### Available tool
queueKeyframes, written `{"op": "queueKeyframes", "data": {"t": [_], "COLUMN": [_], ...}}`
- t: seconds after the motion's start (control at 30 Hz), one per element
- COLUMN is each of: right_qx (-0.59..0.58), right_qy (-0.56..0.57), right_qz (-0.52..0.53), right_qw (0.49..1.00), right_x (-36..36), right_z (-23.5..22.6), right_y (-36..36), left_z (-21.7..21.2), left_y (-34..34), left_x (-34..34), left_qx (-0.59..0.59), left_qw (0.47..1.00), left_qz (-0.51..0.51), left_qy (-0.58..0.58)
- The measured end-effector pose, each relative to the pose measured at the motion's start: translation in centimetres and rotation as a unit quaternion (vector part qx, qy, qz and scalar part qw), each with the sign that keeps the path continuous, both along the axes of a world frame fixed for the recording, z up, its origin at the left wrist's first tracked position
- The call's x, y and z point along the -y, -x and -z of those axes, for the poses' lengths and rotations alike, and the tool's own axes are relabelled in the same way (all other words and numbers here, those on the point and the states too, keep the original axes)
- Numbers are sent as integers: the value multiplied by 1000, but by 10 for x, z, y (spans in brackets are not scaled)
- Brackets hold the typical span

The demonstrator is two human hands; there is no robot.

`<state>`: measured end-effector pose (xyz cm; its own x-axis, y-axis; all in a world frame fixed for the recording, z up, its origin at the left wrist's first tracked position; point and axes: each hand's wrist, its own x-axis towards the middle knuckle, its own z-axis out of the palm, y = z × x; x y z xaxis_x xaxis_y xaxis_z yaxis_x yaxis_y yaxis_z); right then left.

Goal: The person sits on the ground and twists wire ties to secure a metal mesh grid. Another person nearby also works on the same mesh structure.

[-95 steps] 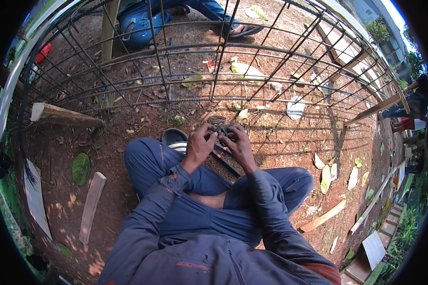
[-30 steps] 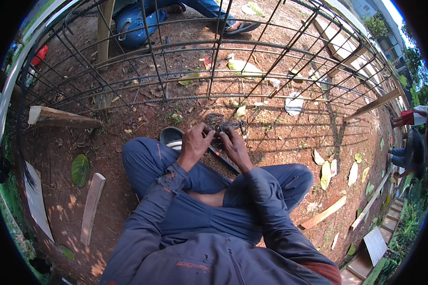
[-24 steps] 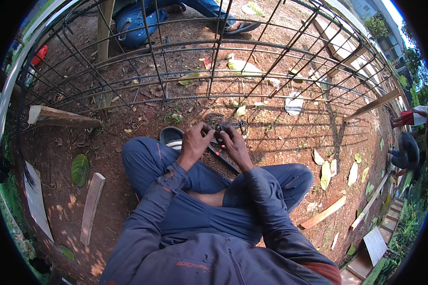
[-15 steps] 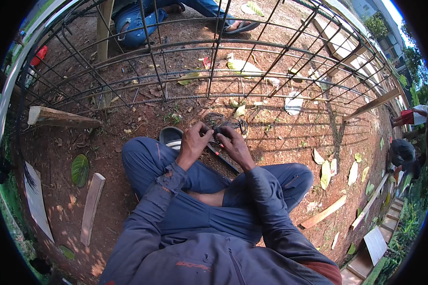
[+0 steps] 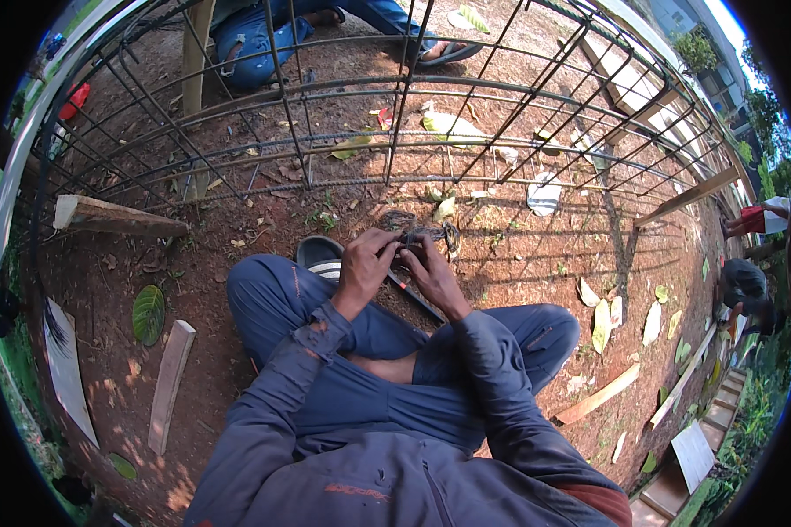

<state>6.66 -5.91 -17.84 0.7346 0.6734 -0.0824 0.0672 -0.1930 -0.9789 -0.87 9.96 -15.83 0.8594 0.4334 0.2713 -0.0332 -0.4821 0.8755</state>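
My left hand (image 5: pixel 366 266) and my right hand (image 5: pixel 433 277) meet in front of my crossed legs, fingertips almost touching. Both are closed in a pinch on thin dark wire (image 5: pixel 406 239); its exact shape between the fingers is too small to make out. Just beyond them a loose tangle of the same dark wire (image 5: pixel 449 235) lies on the soil. Under my hands a long dark thing with an orange mark (image 5: pixel 422 303) slants across, partly covered. A black sandal with white stripes (image 5: pixel 318 253) sits beside my left hand.
A long cage of steel reinforcing bars (image 5: pixel 343 88) spans the ground ahead, with wooden stakes (image 5: pixel 119 217) near it. Behind it is another person's leg in blue jeans (image 5: pixel 264 51). Wood offcuts (image 5: pixel 170 386) and leaves (image 5: pixel 148 314) lie around me. Another person (image 5: pixel 745 285) bends at far right.
My hands have shifted slightly, with the fingers still pinched together over the wire. At far right the bending person has moved a little. The rest looks the same.
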Motion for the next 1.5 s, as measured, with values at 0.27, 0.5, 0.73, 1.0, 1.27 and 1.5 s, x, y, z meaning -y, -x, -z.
{"op": "queueKeyframes", "data": {"t": [0.27, 0.5, 0.73, 1.0, 1.27, 1.5], "right_qx": [-140, -173, 88, 145, 112, 207], "right_qy": [-52, -52, 37, 67, 79, 169], "right_qz": [50, 53, 6, 22, -16, 33], "right_qw": [988, 982, 995, 987, 990, 963], "right_x": [-3, 8, 13, 2, -6, -13], "right_z": [-21, -12, -2, -21, -41, -11], "right_y": [10, 11, 12, 16, 20, 30], "left_z": [-20, -16, -1, 12, 19, 24], "left_y": [5, 7, 10, 5, 3, 0], "left_x": [6, 10, 10, -4, -11, -10], "left_qx": [-8, -20, -15, -150, -119, -138], "left_qw": [998, 996, 995, 907, 841, 855], "left_qz": [44, 68, 67, 93, 9, -8], "left_qy": [-42, -46, -71, 383, 528, 500]}}
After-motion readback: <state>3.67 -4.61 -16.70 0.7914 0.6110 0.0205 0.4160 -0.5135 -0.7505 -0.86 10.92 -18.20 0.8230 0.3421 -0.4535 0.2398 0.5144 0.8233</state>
